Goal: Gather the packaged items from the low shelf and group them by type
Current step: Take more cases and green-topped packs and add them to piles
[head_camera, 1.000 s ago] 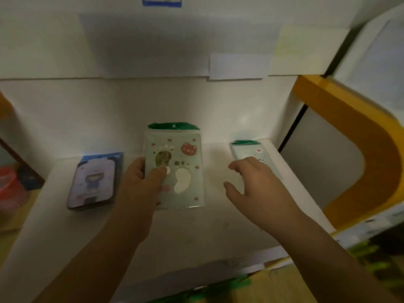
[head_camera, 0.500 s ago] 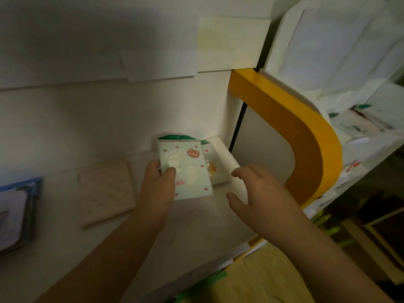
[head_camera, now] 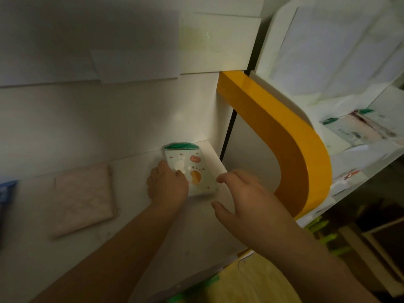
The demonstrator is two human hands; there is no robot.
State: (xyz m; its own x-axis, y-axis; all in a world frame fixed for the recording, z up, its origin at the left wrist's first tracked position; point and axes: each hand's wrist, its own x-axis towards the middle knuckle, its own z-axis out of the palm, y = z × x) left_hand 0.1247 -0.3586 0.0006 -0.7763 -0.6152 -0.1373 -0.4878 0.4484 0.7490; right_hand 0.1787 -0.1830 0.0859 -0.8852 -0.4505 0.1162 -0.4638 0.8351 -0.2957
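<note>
A pale green packet with a dark green top strip and footprint pictures lies at the right end of the white low shelf. My left hand rests on its left side, thumb on the front. Whether another like packet lies under it I cannot tell. My right hand hovers just right of the packet with fingers apart and holds nothing. A pinkish quilted flat packet lies on the shelf to the left. A blue-edged package shows at the far left edge.
The shelf's back wall stands close behind the packets. A yellow curved panel borders the shelf on the right. Beyond it, a white side shelf holds more green-topped packets. Yellow and green things lie below the shelf's front edge.
My left hand carried the green footprint packet from the middle of the shelf to its right end, over the packet that lay there. The view swung right. My right hand stayed beside it, empty.
</note>
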